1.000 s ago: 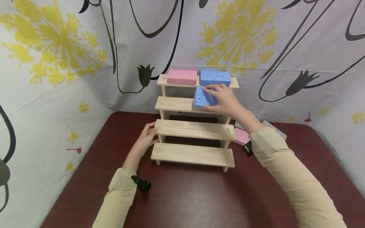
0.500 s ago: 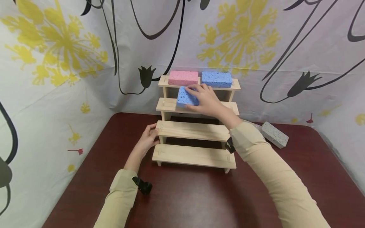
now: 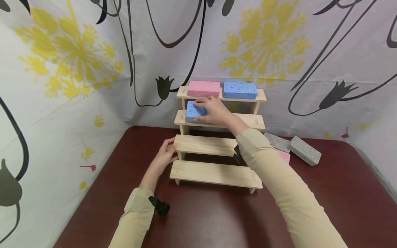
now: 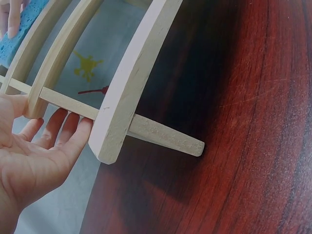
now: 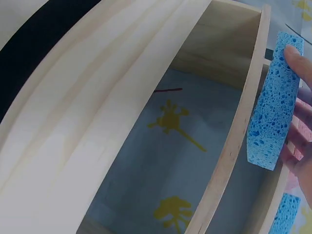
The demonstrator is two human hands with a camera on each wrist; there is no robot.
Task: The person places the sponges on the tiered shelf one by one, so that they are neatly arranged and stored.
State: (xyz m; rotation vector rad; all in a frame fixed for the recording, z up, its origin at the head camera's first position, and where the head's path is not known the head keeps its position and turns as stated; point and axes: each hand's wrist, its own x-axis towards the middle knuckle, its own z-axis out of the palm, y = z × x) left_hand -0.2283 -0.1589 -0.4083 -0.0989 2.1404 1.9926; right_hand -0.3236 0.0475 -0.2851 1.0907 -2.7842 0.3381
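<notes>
My right hand (image 3: 214, 111) has a blue sponge (image 3: 193, 111) pinched, half-closed on it, at the left end of the rack (image 3: 214, 172), second shelf down; fingers hide its right part, can't tell if it's fully seated. My left hand (image 3: 163, 154) is curled onto the rack's left side by the third shelf. Right sleeve (image 3: 279, 182) blocks that shelf's right end and part of a pink sponge (image 3: 284, 156) on the worktop (image 3: 192, 220).

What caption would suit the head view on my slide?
Right hand holds a blue sponge at the second shelf from the top of a wooden stand; left hand grips its side.
</notes>
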